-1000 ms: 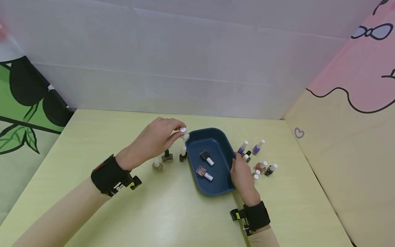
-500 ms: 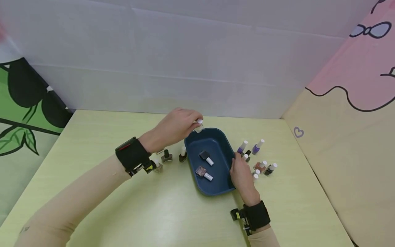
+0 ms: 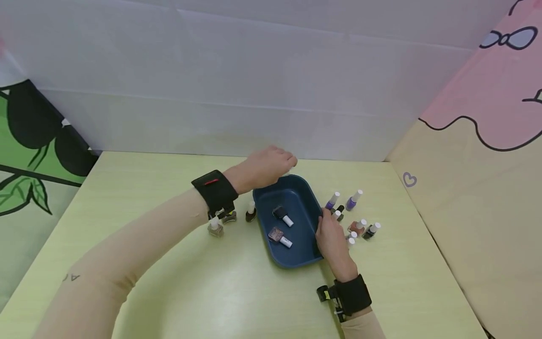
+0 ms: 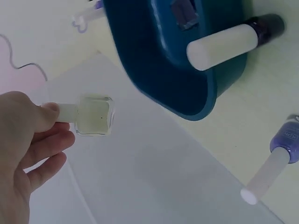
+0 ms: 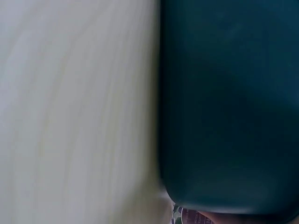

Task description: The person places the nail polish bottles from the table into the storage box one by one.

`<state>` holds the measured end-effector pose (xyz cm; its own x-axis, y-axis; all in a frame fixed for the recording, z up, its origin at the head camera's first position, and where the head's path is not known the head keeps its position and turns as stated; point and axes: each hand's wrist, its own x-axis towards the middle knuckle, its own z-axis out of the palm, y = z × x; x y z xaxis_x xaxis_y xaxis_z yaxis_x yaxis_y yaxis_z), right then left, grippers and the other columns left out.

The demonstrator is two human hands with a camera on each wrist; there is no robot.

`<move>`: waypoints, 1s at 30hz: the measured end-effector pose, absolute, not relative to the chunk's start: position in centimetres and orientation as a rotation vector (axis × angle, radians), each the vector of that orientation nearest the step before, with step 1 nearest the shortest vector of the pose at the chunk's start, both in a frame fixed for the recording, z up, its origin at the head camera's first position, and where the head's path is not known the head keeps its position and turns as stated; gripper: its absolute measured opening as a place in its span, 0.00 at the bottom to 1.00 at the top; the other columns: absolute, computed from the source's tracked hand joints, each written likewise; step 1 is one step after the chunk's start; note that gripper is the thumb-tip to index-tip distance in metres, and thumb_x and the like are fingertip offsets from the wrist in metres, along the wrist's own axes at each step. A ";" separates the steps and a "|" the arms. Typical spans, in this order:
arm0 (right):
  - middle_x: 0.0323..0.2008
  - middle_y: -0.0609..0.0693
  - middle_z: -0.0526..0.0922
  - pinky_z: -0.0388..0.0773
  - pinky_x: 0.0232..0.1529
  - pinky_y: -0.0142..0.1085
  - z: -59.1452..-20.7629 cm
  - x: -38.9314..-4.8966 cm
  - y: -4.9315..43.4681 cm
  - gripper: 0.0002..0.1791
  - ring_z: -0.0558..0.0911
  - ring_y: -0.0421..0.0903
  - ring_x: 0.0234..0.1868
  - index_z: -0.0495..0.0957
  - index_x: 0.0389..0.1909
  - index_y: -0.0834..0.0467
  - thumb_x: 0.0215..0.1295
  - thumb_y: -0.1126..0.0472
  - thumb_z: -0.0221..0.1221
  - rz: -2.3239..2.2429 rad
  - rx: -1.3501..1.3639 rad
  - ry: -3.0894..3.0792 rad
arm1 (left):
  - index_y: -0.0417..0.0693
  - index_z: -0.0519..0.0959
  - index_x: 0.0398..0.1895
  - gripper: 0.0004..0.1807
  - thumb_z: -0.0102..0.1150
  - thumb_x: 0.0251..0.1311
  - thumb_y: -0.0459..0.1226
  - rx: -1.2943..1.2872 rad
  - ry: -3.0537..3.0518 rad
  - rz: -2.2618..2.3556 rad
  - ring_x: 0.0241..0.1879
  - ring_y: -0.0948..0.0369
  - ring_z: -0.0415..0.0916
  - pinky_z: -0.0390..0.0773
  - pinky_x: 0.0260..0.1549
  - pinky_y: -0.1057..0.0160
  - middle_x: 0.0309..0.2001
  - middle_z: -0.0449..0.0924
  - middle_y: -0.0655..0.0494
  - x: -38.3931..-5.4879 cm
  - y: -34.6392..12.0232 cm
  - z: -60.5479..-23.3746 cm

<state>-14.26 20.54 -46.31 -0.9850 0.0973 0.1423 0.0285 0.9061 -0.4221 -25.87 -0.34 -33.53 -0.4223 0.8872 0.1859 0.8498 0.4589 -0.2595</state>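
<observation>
My left hand [image 3: 268, 165] is over the far left end of a blue tray [image 3: 296, 256]. In the left wrist view its thumb and fingers pinch the pale cap of a clear nail polish bottle [image 4: 94, 116]; the head view mostly hides this bottle behind the hand. At the tray's right side, my right hand [image 3: 332, 242] grips the rim. Inside the tray lie a dark nail polish bottle [image 3: 279, 213] and a glittery pinkish one [image 3: 276, 234], both with white caps.
Left of the tray stand a dark bottle [image 3: 251, 214], a clear-looking one [image 3: 215, 229] and a black-capped one [image 3: 230, 217], partly covered by the wrist strap. Several more, including a purple bottle [image 3: 351, 203], stand to the right. A white sheet [image 3: 237, 94] rises behind the table.
My left hand has moved right with the clear nail polish bottle, from beside the tray's left edge to above its far end. The right hand and tray stay put.
</observation>
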 end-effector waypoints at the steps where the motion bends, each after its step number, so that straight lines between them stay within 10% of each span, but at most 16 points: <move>1: 0.44 0.67 0.80 0.80 0.40 0.51 -46.3 -14.3 20.6 0.19 0.80 0.58 0.41 0.68 0.57 0.70 0.71 0.63 0.46 0.639 -0.096 -2.910 | 0.40 0.75 0.53 0.15 0.51 0.65 0.35 -1.502 -2.418 0.243 0.46 0.55 0.76 0.75 0.49 0.59 0.47 0.79 0.47 -26.0 0.0 -33.9; 30: 0.43 0.66 0.80 0.80 0.37 0.50 -46.5 -14.3 20.6 0.19 0.81 0.58 0.39 0.69 0.57 0.69 0.70 0.63 0.47 0.616 -0.106 -2.908 | 0.49 0.71 0.61 0.19 0.48 0.68 0.40 -1.791 -2.174 1.078 0.53 0.59 0.72 0.71 0.55 0.63 0.55 0.76 0.54 -24.5 6.7 -41.4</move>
<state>-14.34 20.58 -46.54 -0.9836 0.1034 0.1478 0.0346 0.9123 -0.4081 -24.45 6.71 -41.43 -0.2893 0.8977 -0.3324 0.8081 0.0429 -0.5875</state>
